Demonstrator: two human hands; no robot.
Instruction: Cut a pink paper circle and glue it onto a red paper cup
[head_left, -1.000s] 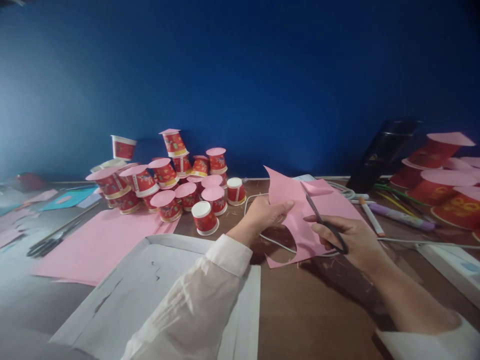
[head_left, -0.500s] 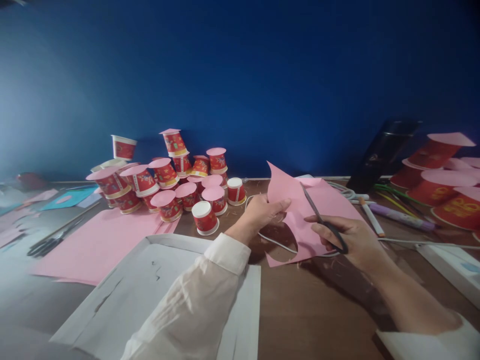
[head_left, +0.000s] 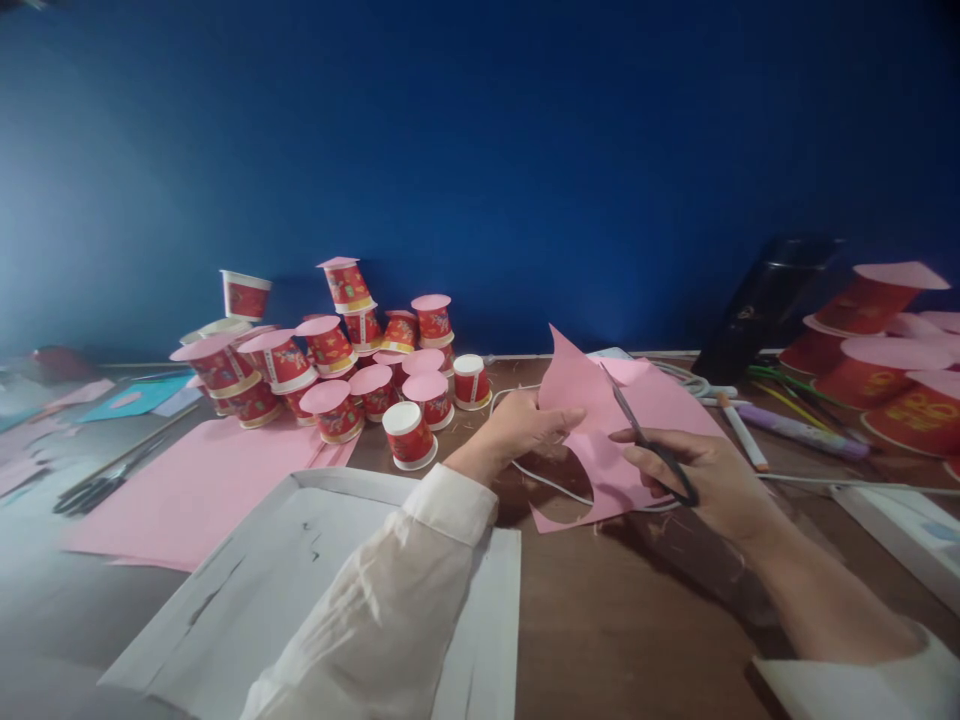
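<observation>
My left hand (head_left: 527, 428) pinches the left part of a pink paper sheet (head_left: 600, 450) between thumb and fingers. The sheet has a rounded cut-out in its lower left edge and a pointed upper corner. In my right hand (head_left: 694, 475) is a pair of black-handled scissors (head_left: 628, 410), its blades lying at the sheet's upper middle and pointing away from me. My right fingers wrap the handle loops. More pink paper reaches right behind the scissors. A white-capped red paper cup (head_left: 409, 436) stands left of my left hand.
Several red paper cups with pink paper discs (head_left: 331, 410) are stacked at the back left. A white box lid (head_left: 322, 560), pink sheets (head_left: 187, 490) and other scissors (head_left: 105, 485) lie left. On the right are a black bottle (head_left: 761, 305), markers (head_left: 742, 432), a white cable (head_left: 802, 482) and more cups (head_left: 919, 412).
The pink sheet's pointed upper corner has shifted slightly right and bent inward. Both hands keep nearly the same place and grip.
</observation>
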